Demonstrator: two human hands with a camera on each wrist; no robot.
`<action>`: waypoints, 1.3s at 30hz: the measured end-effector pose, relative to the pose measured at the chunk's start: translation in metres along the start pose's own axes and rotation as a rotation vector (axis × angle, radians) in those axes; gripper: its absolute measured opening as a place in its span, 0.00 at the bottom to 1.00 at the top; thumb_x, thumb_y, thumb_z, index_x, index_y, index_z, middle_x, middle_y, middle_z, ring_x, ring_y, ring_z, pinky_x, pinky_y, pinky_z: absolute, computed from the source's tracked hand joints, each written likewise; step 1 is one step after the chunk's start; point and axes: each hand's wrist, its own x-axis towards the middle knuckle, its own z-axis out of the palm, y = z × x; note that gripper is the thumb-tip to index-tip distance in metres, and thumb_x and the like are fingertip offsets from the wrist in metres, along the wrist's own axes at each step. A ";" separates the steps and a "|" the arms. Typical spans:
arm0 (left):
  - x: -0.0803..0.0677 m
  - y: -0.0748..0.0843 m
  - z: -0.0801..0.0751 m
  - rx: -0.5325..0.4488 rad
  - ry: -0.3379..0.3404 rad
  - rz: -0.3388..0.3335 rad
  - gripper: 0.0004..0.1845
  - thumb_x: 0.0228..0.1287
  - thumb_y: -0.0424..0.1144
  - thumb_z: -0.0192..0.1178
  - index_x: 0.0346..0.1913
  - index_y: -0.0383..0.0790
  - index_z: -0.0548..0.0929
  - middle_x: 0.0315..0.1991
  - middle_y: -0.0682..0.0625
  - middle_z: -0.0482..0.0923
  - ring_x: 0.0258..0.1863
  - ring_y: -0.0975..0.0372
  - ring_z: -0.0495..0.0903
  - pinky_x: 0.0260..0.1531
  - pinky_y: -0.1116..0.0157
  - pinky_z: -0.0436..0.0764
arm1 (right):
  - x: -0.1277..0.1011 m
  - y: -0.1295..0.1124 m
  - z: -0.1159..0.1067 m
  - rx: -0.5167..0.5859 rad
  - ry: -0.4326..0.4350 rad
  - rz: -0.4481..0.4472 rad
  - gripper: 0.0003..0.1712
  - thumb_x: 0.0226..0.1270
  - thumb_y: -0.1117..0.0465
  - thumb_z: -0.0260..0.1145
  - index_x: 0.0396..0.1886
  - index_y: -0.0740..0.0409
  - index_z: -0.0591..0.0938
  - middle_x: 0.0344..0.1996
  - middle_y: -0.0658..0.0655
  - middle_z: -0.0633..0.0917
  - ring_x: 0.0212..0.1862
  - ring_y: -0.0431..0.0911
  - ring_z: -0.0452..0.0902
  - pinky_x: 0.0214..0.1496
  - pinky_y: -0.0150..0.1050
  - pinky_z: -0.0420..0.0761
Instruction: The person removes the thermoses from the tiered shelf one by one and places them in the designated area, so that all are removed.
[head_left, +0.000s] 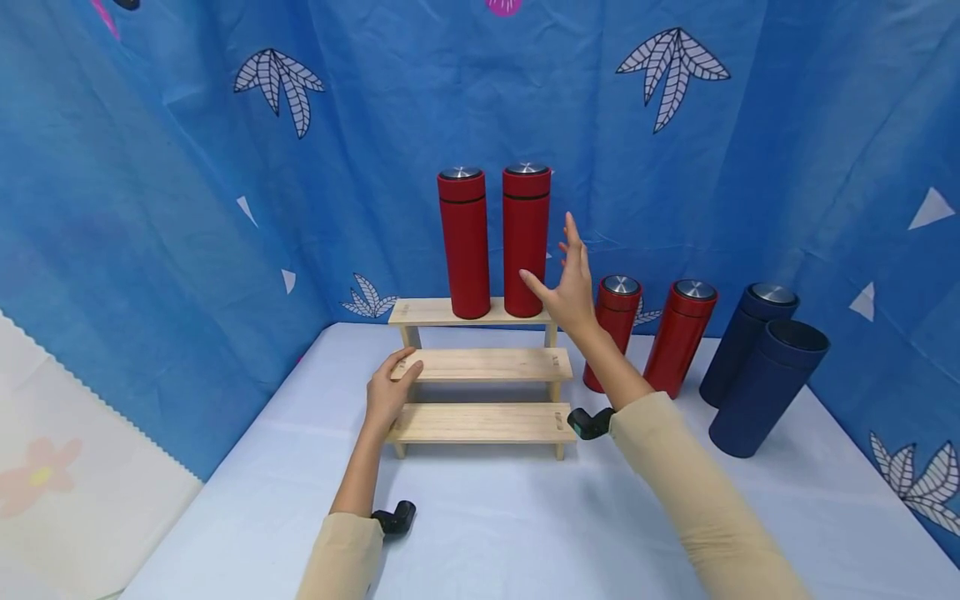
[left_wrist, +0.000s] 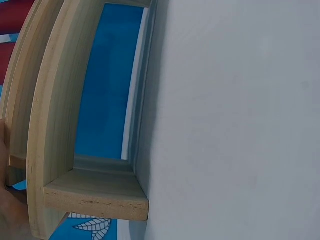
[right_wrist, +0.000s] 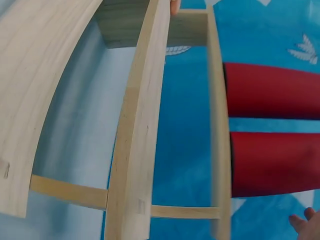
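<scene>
A three-tier wooden display rack (head_left: 483, 423) stands on the table. My left hand (head_left: 386, 392) grips the left end of its middle tier (head_left: 487, 364), the thumb lying over the board. Two tall red thermos flasks (head_left: 465, 250) (head_left: 527, 250) with silver-topped lids stand upright, side by side, on the top tier (head_left: 420, 311). Just right of the right-hand flask, my right hand (head_left: 570, 287) is raised with straight, spread fingers and holds nothing. Only its fingertips show in the right wrist view, below the red flasks (right_wrist: 275, 162).
On the table right of the rack stand two shorter red flasks (head_left: 617, 312) (head_left: 678, 342) and two dark blue ones (head_left: 738, 350) (head_left: 765, 396), the nearer with a dark top. A white cloth covers the table (head_left: 480, 533). Blue patterned curtains (head_left: 390, 125) hang behind.
</scene>
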 end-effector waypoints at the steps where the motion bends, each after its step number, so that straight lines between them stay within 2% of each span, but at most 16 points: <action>1: 0.000 0.000 0.000 0.001 -0.002 -0.001 0.31 0.57 0.60 0.59 0.60 0.49 0.74 0.63 0.48 0.67 0.64 0.52 0.63 0.61 0.52 0.62 | 0.001 0.002 0.002 0.004 -0.020 0.021 0.56 0.54 0.58 0.71 0.73 0.48 0.44 0.69 0.54 0.56 0.67 0.46 0.56 0.63 0.45 0.66; 5: 0.001 -0.002 0.000 0.005 -0.006 -0.003 0.32 0.56 0.60 0.58 0.61 0.49 0.73 0.63 0.47 0.67 0.63 0.52 0.63 0.60 0.52 0.63 | 0.002 0.011 0.010 0.040 -0.097 0.074 0.59 0.55 0.58 0.71 0.74 0.45 0.39 0.71 0.53 0.52 0.68 0.47 0.54 0.64 0.45 0.64; 8: 0.001 -0.001 0.000 0.004 -0.005 0.003 0.32 0.56 0.61 0.58 0.61 0.49 0.73 0.63 0.47 0.67 0.63 0.52 0.63 0.60 0.52 0.63 | 0.000 0.014 0.013 0.063 -0.147 0.093 0.60 0.55 0.58 0.71 0.73 0.42 0.37 0.69 0.56 0.56 0.66 0.49 0.57 0.62 0.48 0.67; 12: 0.001 -0.001 0.000 0.003 0.000 0.009 0.30 0.57 0.60 0.59 0.60 0.50 0.74 0.63 0.48 0.67 0.63 0.52 0.63 0.60 0.52 0.63 | -0.003 0.015 0.015 0.057 -0.166 0.105 0.58 0.57 0.57 0.69 0.73 0.38 0.37 0.64 0.60 0.63 0.62 0.51 0.63 0.55 0.50 0.73; 18: 0.000 -0.002 0.000 0.001 -0.003 0.007 0.30 0.57 0.60 0.59 0.60 0.51 0.74 0.63 0.48 0.67 0.64 0.52 0.63 0.60 0.51 0.63 | -0.011 0.010 0.014 0.035 -0.114 0.099 0.56 0.57 0.58 0.69 0.73 0.37 0.40 0.63 0.60 0.65 0.61 0.50 0.64 0.51 0.48 0.77; 22: 0.001 -0.002 0.000 -0.002 -0.005 0.011 0.31 0.57 0.60 0.58 0.60 0.49 0.74 0.63 0.48 0.67 0.64 0.52 0.63 0.60 0.52 0.63 | -0.021 0.004 0.008 0.018 -0.066 0.068 0.57 0.56 0.59 0.70 0.73 0.38 0.42 0.61 0.59 0.67 0.60 0.49 0.65 0.48 0.48 0.79; 26: 0.001 -0.001 -0.001 -0.001 -0.008 0.015 0.31 0.57 0.60 0.58 0.61 0.48 0.73 0.63 0.48 0.67 0.64 0.52 0.62 0.61 0.52 0.63 | -0.035 -0.004 -0.002 0.005 -0.027 0.022 0.57 0.54 0.60 0.72 0.74 0.40 0.44 0.61 0.59 0.67 0.60 0.50 0.65 0.49 0.50 0.78; 34: -0.001 0.000 -0.002 -0.003 -0.002 0.009 0.29 0.58 0.59 0.58 0.60 0.50 0.74 0.64 0.49 0.66 0.64 0.53 0.62 0.61 0.53 0.62 | -0.069 -0.012 -0.031 -0.036 0.026 -0.077 0.58 0.48 0.66 0.74 0.73 0.48 0.48 0.60 0.61 0.69 0.59 0.52 0.67 0.49 0.53 0.77; 39: -0.001 0.000 -0.001 -0.007 -0.002 0.009 0.29 0.57 0.60 0.58 0.59 0.52 0.74 0.64 0.49 0.66 0.64 0.53 0.62 0.61 0.53 0.61 | -0.095 -0.006 -0.061 -0.116 0.051 -0.086 0.58 0.44 0.72 0.75 0.72 0.53 0.52 0.59 0.62 0.70 0.58 0.53 0.68 0.48 0.55 0.76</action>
